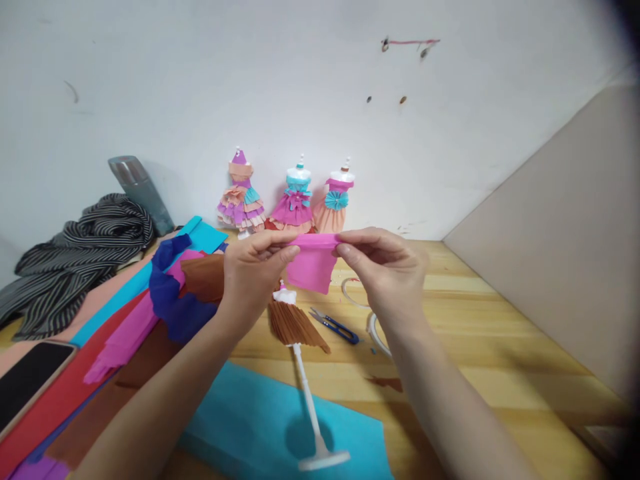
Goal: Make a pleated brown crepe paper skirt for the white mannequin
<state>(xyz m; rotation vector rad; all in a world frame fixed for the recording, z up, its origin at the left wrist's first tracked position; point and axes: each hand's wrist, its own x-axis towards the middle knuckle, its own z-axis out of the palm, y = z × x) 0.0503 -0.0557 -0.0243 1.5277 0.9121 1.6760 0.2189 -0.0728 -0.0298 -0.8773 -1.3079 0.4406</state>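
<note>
A small piece of pink crepe paper (311, 267) hangs between my two hands, its top edge folded over into a narrow band. My left hand (255, 270) pinches the left end of that band between thumb and fingers. At the other end, my right hand (387, 267) pinches it the same way. Below the paper, a miniature dress form (309, 393) with a white stand lies on the table. Pleated brown paper (295, 323) wraps its body like a skirt. Blue thread snips (340, 328) lie just right of it.
Three mini mannequins in paper dresses (291, 207) stand by the wall. Rolls of tape (379, 333) lie near my right wrist. Colored crepe sheets (125, 340), a phone (30, 380), striped cloth (85, 247) and a bottle (143, 193) are at left. A turquoise sheet (240, 413) lies in front.
</note>
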